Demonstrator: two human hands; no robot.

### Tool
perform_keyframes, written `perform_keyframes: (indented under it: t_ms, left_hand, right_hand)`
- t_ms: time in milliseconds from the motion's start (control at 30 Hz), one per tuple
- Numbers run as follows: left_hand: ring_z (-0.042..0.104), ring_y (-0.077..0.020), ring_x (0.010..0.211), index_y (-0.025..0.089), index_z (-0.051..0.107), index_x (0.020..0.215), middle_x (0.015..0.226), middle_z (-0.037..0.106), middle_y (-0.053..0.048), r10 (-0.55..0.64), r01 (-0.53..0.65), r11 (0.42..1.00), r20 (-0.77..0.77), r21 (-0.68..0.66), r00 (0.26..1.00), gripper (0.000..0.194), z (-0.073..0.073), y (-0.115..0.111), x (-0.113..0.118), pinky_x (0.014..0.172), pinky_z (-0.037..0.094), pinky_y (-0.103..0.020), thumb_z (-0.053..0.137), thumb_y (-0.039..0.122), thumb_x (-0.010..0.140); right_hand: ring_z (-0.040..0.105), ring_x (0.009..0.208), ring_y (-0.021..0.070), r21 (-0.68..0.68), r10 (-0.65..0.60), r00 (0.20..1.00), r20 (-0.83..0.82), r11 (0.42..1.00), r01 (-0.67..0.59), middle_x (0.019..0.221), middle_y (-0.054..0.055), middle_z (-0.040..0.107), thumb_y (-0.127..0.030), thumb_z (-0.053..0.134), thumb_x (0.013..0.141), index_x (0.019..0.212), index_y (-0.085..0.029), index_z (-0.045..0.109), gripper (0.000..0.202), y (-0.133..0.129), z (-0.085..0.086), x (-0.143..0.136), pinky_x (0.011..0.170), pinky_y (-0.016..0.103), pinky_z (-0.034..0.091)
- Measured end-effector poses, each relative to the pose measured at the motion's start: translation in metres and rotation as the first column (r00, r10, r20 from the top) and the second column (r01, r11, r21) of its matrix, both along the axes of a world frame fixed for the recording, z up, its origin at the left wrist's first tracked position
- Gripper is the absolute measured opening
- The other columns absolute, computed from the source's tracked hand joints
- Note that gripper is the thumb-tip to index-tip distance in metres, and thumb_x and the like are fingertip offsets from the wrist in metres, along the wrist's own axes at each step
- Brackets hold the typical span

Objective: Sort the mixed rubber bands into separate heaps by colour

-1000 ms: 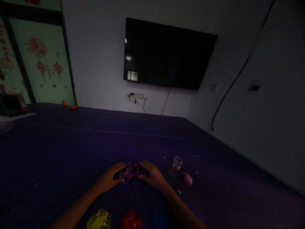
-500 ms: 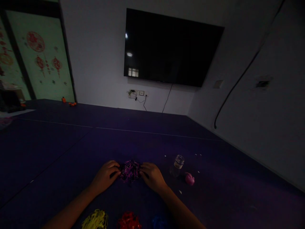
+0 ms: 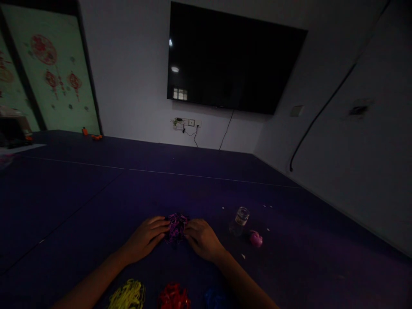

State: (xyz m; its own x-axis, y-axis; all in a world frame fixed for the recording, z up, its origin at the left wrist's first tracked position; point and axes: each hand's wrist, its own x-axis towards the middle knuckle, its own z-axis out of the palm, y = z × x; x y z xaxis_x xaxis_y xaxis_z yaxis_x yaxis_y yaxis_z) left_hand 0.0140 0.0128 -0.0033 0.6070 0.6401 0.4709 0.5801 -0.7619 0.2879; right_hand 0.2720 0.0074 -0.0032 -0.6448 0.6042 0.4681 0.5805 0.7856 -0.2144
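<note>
A loose heap of purple and dark strands [image 3: 176,228] lies on the dark purple table between my hands. My left hand [image 3: 148,238] touches its left side, fingers bent and slightly apart. Against the right side rests my right hand [image 3: 201,238], its fingers curved inward over the edge of the heap. Neither hand has lifted any strands. Nearer to me lie a yellow heap [image 3: 128,295], a red heap [image 3: 174,296] and a dim blue heap [image 3: 216,298], partly cut off by the bottom edge of the view.
To the right stand a clear glass jar [image 3: 241,216] and a pink round object [image 3: 255,238], with small white scraps around them. Orange items [image 3: 96,137] sit at the far left. A large dark screen [image 3: 234,60] hangs on the wall.
Both hands have moved inward, closer together, and the purple heap between them is narrower. The view has tilted slightly.
</note>
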Motion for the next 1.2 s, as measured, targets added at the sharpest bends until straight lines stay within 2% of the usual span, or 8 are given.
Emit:
perform_keyframes:
  t_ms: [100, 267, 367, 500, 733, 900, 1033, 1200]
  left_hand:
    - [0.049, -0.0221, 0.118, 0.029, 0.063, 0.11, 0.117, 0.064, -0.002, -0.019, 0.017, 0.999, -0.044, -0.031, 0.999, 0.027, 0.001, -0.002, 0.001, 0.097, 0.042, -0.044, 0.045, 0.028, 0.09]
    - [0.054, -0.0238, 0.111, 0.026, 0.066, 0.104, 0.107, 0.068, -0.004, 0.12, -0.12, 0.993, 0.012, 0.017, 0.993, 0.025, -0.007, 0.004, -0.003, 0.095, 0.043, -0.047, 0.047, 0.032, 0.089]
    - [0.055, -0.0237, 0.11, 0.026, 0.066, 0.106, 0.109, 0.067, -0.005, 0.133, -0.135, 0.99, 0.048, 0.042, 0.99, 0.026, -0.011, 0.005, -0.004, 0.095, 0.044, -0.046, 0.048, 0.034, 0.089]
    - [0.053, -0.0226, 0.113, 0.028, 0.066, 0.105, 0.114, 0.065, -0.004, 0.049, -0.049, 0.999, 0.011, 0.013, 0.999, 0.024, -0.007, 0.001, -0.002, 0.098, 0.042, -0.044, 0.051, 0.034, 0.087]
    - [0.049, -0.0251, 0.116, 0.027, 0.066, 0.103, 0.119, 0.062, -0.005, -0.01, 0.009, 1.0, -0.026, -0.029, 1.0, 0.024, 0.001, -0.006, 0.0, 0.099, 0.039, -0.047, 0.056, 0.035, 0.083]
    - [0.055, -0.0237, 0.106, 0.024, 0.065, 0.097, 0.109, 0.064, -0.006, 0.054, -0.055, 0.998, 0.018, 0.036, 0.998, 0.02, 0.0, -0.004, 0.0, 0.094, 0.044, -0.043, 0.061, 0.029, 0.077]
    - [0.057, -0.0211, 0.099, 0.024, 0.064, 0.092, 0.101, 0.065, -0.004, 0.094, -0.095, 0.993, 0.014, 0.066, 0.995, 0.014, -0.003, 0.0, 0.0, 0.087, 0.047, -0.038, 0.056, 0.022, 0.079]
    - [0.057, -0.0211, 0.099, 0.023, 0.063, 0.094, 0.102, 0.065, -0.004, 0.131, -0.133, 0.985, 0.028, 0.107, 0.991, 0.02, -0.009, 0.005, -0.001, 0.086, 0.046, -0.039, 0.049, 0.017, 0.082]
  right_hand:
    - [0.056, 0.094, 0.0197, 0.008, -0.068, 0.997, 0.027, 0.998, 0.067, 0.09, 0.007, 0.066, -0.023, 0.039, 0.092, 0.086, -0.019, 0.062, 0.024, 0.001, -0.001, 0.001, 0.085, 0.035, 0.041]
    - [0.056, 0.091, 0.0202, 0.03, -0.159, 0.986, 0.043, 0.987, 0.158, 0.087, 0.009, 0.065, -0.024, 0.034, 0.094, 0.083, -0.018, 0.061, 0.03, 0.003, -0.004, 0.004, 0.083, 0.036, 0.041]
    - [0.056, 0.096, 0.0201, 0.02, -0.119, 0.992, 0.043, 0.993, 0.119, 0.094, 0.01, 0.066, -0.024, 0.033, 0.094, 0.089, -0.018, 0.062, 0.03, 0.002, -0.003, 0.003, 0.086, 0.036, 0.041]
    - [0.053, 0.109, 0.0202, 0.0, -0.041, 0.998, 0.037, 0.999, 0.041, 0.114, 0.008, 0.062, -0.028, 0.039, 0.093, 0.105, -0.021, 0.062, 0.028, -0.001, 0.001, 0.002, 0.094, 0.037, 0.039]
    - [0.037, 0.129, 0.0203, -0.035, 0.053, 0.982, 0.179, 0.998, -0.047, 0.139, 0.003, 0.046, -0.036, 0.04, 0.093, 0.13, -0.028, 0.049, 0.039, -0.011, 0.007, -0.005, 0.106, 0.042, 0.028]
    - [0.031, 0.133, 0.0198, -0.023, 0.121, 0.972, 0.2, 0.993, -0.119, 0.141, 0.001, 0.043, -0.04, 0.044, 0.091, 0.125, -0.029, 0.054, 0.037, -0.013, 0.003, -0.01, 0.109, 0.041, 0.023]
    - [0.033, 0.132, 0.02, -0.02, 0.069, 0.983, 0.171, 0.998, -0.067, 0.137, 0.003, 0.048, -0.038, 0.043, 0.091, 0.121, -0.026, 0.058, 0.035, -0.009, -0.003, -0.008, 0.109, 0.041, 0.025]
    - [0.041, 0.126, 0.02, -0.005, -0.007, 0.994, 0.105, 1.0, 0.008, 0.127, 0.005, 0.058, -0.033, 0.042, 0.092, 0.111, -0.023, 0.064, 0.03, -0.005, -0.007, -0.005, 0.108, 0.042, 0.026]
